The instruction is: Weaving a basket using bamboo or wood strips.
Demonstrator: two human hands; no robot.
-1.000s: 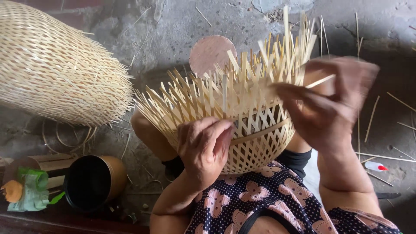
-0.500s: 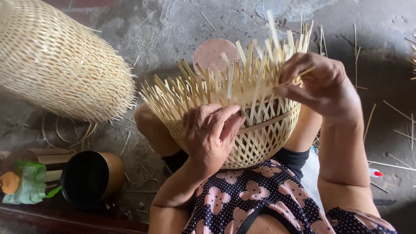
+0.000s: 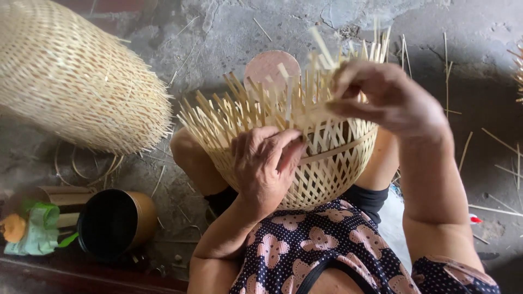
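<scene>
I see a half-woven basket resting in the lap, centre of view, its round belly toward me. It is thin pale bamboo strip in an open diagonal lattice, with one flat band round its middle; above that band the loose strip ends fan out stiff and spiky toward 12 o'clock, too many to count. My left hand lies against the near wall of the basket, fingers curled and pressed onto the weave, thumb tucked beside them. My right hand, at 1 o'clock, pinches a few upright strips between thumb and fingertips; exactly how many I cannot tell. Behind the rim, at 12 o'clock, a round pinkish disc shows. At 10 o'clock lies one big finished basket, long and barrel-shaped, same bamboo, tighter lattice, frayed at its open end. At 8 o'clock one dark can lies on its side, mouth toward me, with a green wrapper just beside it. The floor is cracked grey concrete, scattered with stray bamboo slivers.
</scene>
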